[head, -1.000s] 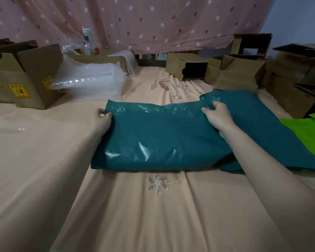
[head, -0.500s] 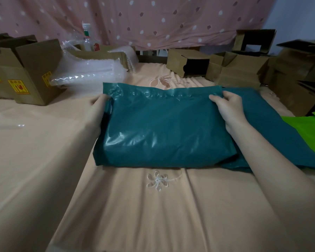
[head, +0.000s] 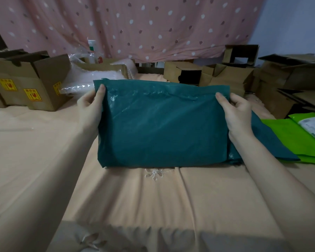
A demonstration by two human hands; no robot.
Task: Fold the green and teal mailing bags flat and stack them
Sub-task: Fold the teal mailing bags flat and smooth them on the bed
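A folded teal mailing bag [head: 162, 124] is held up tilted above the peach bedsheet, its lower edge near the sheet. My left hand [head: 92, 108] grips its left edge, thumb on the front. My right hand [head: 238, 113] grips its right edge the same way. Behind and to the right, another teal bag [head: 269, 142] lies flat, partly hidden by my right arm. Bright green mailing bags [head: 296, 140] lie stacked at the right edge, one with a white label.
Cardboard boxes [head: 35, 88] with yellow stickers stand at the left, more open boxes [head: 231, 75] at the back and right. Bubble wrap [head: 80, 84] and a bottle [head: 92, 50] sit behind the bag. A pink dotted curtain [head: 153, 24] hangs at the back.
The teal bag has been folded over and lifted, its top edge raised toward the curtain. Both hands have shifted to the bag's side edges.
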